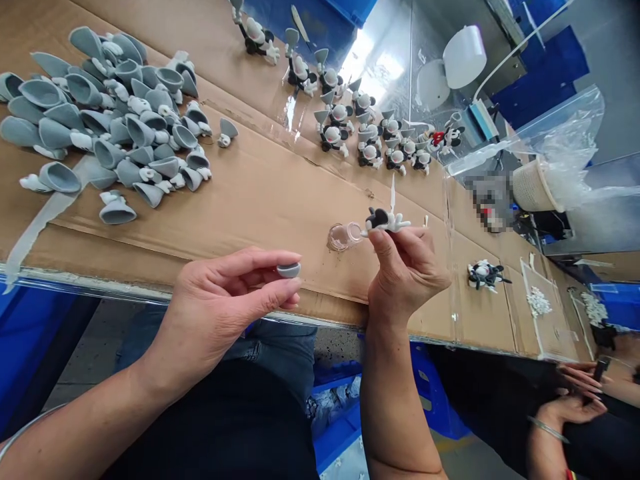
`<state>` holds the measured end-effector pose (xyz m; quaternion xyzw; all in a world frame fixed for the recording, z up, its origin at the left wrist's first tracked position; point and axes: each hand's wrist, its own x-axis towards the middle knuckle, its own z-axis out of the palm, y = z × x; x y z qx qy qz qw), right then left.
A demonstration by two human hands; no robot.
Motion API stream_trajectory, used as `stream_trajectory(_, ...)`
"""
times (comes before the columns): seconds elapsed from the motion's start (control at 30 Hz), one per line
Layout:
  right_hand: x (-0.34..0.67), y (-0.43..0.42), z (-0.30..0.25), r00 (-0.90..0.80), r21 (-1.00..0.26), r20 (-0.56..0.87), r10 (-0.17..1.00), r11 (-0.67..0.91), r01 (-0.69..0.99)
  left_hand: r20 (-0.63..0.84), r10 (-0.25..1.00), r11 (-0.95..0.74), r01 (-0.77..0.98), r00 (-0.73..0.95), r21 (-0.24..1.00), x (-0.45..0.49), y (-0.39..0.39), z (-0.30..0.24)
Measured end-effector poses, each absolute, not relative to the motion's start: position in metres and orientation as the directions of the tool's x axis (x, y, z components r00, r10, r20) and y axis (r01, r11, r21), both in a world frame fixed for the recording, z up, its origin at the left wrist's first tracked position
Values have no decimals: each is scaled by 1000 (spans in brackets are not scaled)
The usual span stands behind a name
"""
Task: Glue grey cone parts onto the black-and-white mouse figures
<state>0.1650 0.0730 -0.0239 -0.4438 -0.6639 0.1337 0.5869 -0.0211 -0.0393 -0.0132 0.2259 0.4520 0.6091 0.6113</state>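
Two small parts are being held above a cardboard sheet (pixel 280 193) laid over a table, one in each hand. A grey cup (pixel 289 269) is being pinched by the left hand (pixel 225 307), with the thumb below and the forefinger above. The finger gap is narrow, closed on the cup's edges. The cup is being held over the table's near edge, at about 2 o'clock from the left wrist.

A mouse figure (pixel 385 221) is being gripped by the right hand (pixel 407 273) between thumb and forefinger, also in a narrow hold. A thin white stick (pixel 393 193) is being carried upright at the figure's 12 o'clock. A small clear jar (pixel 344 236) is being left on the cardboard just beside the figure, at its 9 o'clock.

The cup is judged to be light, stiff and smooth enough to slip; its outer wall seems the best place for a hold. The figure's thin limbs and stick are judged fragile, so its body seems safer to hold.

A heap of grey cups (pixel 115 120) is being kept at 10 o'clock from the left hand. Rows of finished figures (pixel 367 133) are being stood at 12 o'clock from the right hand. Another person's hands (pixel 575 400) are being seen at 4 o'clock.
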Motion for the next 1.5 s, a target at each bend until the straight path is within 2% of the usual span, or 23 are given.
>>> stream_trajectory(0.33,164,72,-23,56,-661,680,731,579,477,-278,948,153,-544,-154,825,-20,-39,-16)
stream_trajectory(0.47,163,71,-23,63,-674,680,731,588,448,-276,947,151,-534,-162,832,-20,-39,-16)
stream_trajectory(0.53,163,72,-22,122,-710,666,736,576,405,-271,948,148,-525,-165,838,-20,-40,-16)
stream_trajectory(0.63,165,72,-17,305,-869,495,814,473,147,-288,942,166,-509,-171,844,-21,-41,-17)
stream_trajectory(0.73,171,68,-12,382,-934,279,881,341,-104,-343,920,213,-492,-190,844,-22,-41,-20)
stream_trajectory(0.93,183,46,-10,357,-945,94,929,196,-262,-426,870,255,-513,-248,820,-20,-40,-21)
stream_trajectory(1.1,185,23,-11,321,-930,5,947,122,-347,-422,867,250,-500,-264,829,-11,-39,-18)
stream_trajectory(1.27,181,6,-18,283,-925,35,959,138,-355,-402,898,252,-543,-177,801,-2,-35,-21)
stream_trajectory(1.5,169,-7,-38,120,-932,239,964,262,-249,-365,916,211,-571,-169,793,2,-33,-16)
